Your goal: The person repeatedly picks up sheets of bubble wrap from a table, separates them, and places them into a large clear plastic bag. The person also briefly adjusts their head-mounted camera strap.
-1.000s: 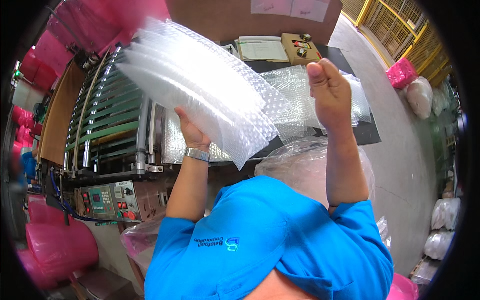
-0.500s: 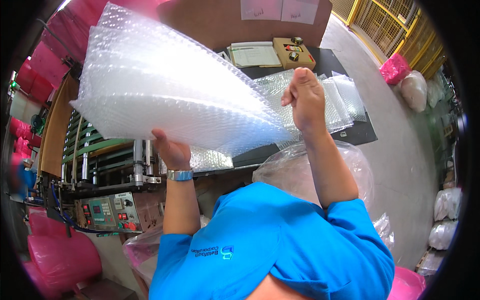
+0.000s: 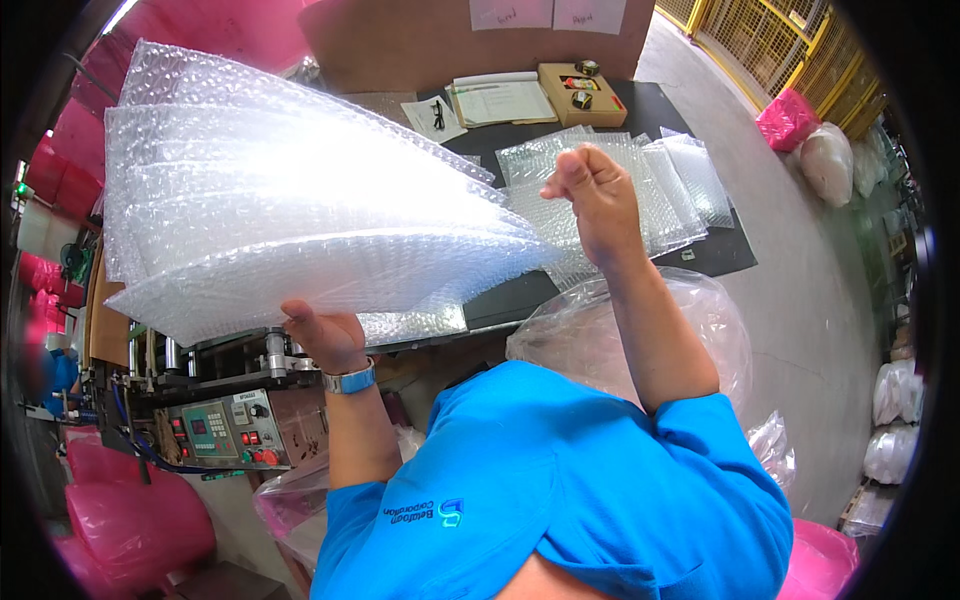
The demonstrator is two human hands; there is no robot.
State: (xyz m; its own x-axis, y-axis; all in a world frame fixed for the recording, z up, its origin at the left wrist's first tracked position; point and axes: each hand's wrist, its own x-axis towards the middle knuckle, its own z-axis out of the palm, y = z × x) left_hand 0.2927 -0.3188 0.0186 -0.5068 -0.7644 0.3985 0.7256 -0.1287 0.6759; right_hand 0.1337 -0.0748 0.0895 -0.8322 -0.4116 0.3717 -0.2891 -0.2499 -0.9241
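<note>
A fanned stack of clear bubble wrap sheets (image 3: 250, 220) is raised in front of me, spread at the left and drawn together toward the right. My left hand (image 3: 328, 338), a metal watch at its wrist, grips the lower edge with the thumb on the near side; its other fingers are hidden behind the stack. Just above the stack's narrow right end is my right hand (image 3: 598, 205), closed with fingertips and thumb pressed together and nothing visible in them. Beyond it, more bubble wrap sheets (image 3: 655, 195) lie overlapping on the dark table (image 3: 725, 260).
A cardboard box (image 3: 598, 112) with tape rolls, a clipboard with papers (image 3: 500, 102) and a pair of glasses (image 3: 438, 115) sit at the table's back. At the left stands a machine with a control panel (image 3: 225, 432). A clear plastic bag (image 3: 690, 310) bulges below the table's front edge.
The bubble wrap stack has moved left and lower with my left hand, and its layers have fanned further apart. My right hand has shifted slightly left, still closed.
</note>
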